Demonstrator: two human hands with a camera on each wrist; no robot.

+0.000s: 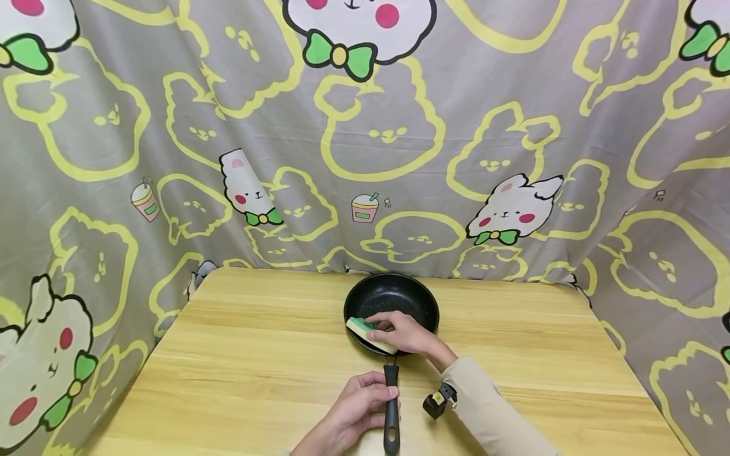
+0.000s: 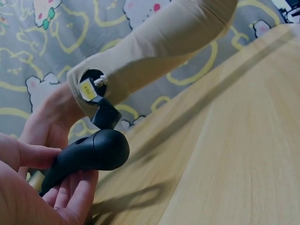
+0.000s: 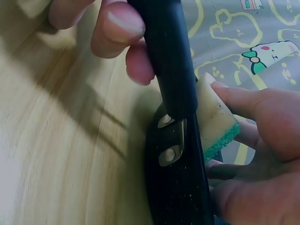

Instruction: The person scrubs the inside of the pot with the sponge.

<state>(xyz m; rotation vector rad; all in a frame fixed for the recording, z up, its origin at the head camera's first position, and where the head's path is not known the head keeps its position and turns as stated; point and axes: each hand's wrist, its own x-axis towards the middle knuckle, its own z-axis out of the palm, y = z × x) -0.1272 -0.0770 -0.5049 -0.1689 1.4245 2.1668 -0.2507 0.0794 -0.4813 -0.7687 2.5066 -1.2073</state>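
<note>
A black frying pan (image 1: 393, 291) is near the far edge of the table, its dark handle (image 1: 391, 411) pointing toward me. My left hand (image 1: 362, 405) grips that handle, thumb on one side and fingers curled under it, as the left wrist view also shows. Over the pan's near left side, my right hand (image 1: 402, 332) pinches a sponge (image 1: 365, 330) with a green scouring layer and a pale yellow body. In the right wrist view the sponge (image 3: 215, 117) stands tilted just inside the pan's rim, between thumb and fingers. Part of the sponge is hidden by the right hand.
The wooden table (image 1: 239, 354) carries the pan. A grey curtain (image 1: 296, 139) with cartoon animals hangs behind and along both sides. A black camera mount (image 1: 439, 400) is strapped to the right wrist at the beige sleeve (image 1: 490, 405), close to the pan handle.
</note>
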